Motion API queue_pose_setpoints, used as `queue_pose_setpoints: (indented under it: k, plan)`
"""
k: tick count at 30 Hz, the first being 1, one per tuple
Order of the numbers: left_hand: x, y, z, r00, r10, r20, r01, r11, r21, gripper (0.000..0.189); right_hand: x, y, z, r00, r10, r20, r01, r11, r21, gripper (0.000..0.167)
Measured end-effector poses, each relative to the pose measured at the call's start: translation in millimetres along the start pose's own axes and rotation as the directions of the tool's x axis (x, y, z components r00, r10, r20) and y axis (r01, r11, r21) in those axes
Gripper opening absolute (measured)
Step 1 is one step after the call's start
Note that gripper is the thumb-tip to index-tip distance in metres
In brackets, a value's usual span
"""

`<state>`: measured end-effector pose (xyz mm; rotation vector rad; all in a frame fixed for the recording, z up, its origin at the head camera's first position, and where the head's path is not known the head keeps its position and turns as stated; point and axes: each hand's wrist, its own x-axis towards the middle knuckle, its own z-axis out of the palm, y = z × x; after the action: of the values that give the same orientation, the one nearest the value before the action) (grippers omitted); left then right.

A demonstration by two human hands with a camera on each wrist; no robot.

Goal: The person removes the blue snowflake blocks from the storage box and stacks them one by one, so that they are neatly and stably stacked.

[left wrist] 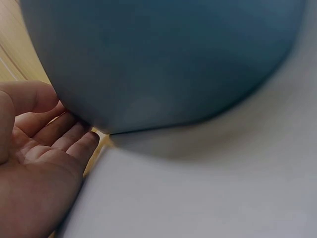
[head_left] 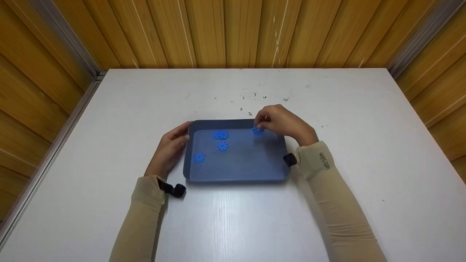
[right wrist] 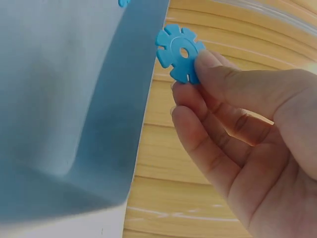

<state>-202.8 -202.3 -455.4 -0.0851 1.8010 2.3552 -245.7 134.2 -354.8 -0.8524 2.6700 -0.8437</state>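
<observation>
My right hand (head_left: 282,120) pinches a blue notched disc (right wrist: 174,44) between thumb and fingers, over the far right part of a grey-blue tray (head_left: 236,181). The disc has slots around its rim and a hole in the middle. At the tray's far left corner, my left hand (head_left: 171,145) holds the side, thumb at the edge and fingers partly hidden behind it. Inside the tray, two overlapping blue discs (head_left: 221,135) lie close to a single disc (head_left: 222,146). Another disc (head_left: 199,157) is near the left wall.
The tray stands on a white table (head_left: 225,222) with dark scuff marks (head_left: 255,95) beyond its far side. Wood-patterned panels (head_left: 240,32) close off the back and both sides. Black wrist devices (head_left: 178,190) sit at both cuffs.
</observation>
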Motion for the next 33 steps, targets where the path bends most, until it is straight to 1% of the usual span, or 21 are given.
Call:
queue_pose_setpoints:
  k: [3,7,10,20,24,29,33]
  plan:
    - [-0.1,0.8,0.4,1.000,-0.010,-0.014,0.010,1.000,0.008,0.054,-4.0,4.5,-4.3,1.000,0.012,-0.015,-0.011,1.000,0.009,0.010]
    - [-0.9,1.5,0.5,1.000,-0.016,-0.023,0.017,0.999,0.040,0.054,-9.4,11.4,-8.7,0.999,0.031,-0.025,-0.030,0.999,0.022,0.010]
    - [-1.4,1.3,0.3,1.000,-0.015,-0.021,0.016,0.998,0.053,0.054,-13.8,16.6,-11.4,0.998,0.047,-0.032,-0.046,0.998,0.037,0.011]
    - [-1.8,0.6,-0.9,1.000,0.021,0.016,-0.020,1.000,-0.010,0.056,-28.4,35.1,-21.1,0.993,0.079,-0.089,-0.075,0.996,0.050,0.013]
    - [-1.8,0.5,-0.5,1.000,0.018,0.012,-0.018,1.000,-0.001,0.056,-34.0,42.2,-23.1,0.987,0.118,-0.105,-0.111,0.992,0.066,0.014]
    - [-1.9,1.0,0.0,1.000,0.008,-0.001,-0.008,1.000,0.020,0.056,-40.8,50.3,-24.9,0.982,0.156,-0.103,-0.151,0.987,0.051,0.015]
    - [-1.6,0.7,0.1,1.000,0.010,0.000,-0.010,1.000,0.012,0.056,-46.4,56.3,-27.0,0.979,0.175,-0.105,-0.171,0.984,0.040,0.017]
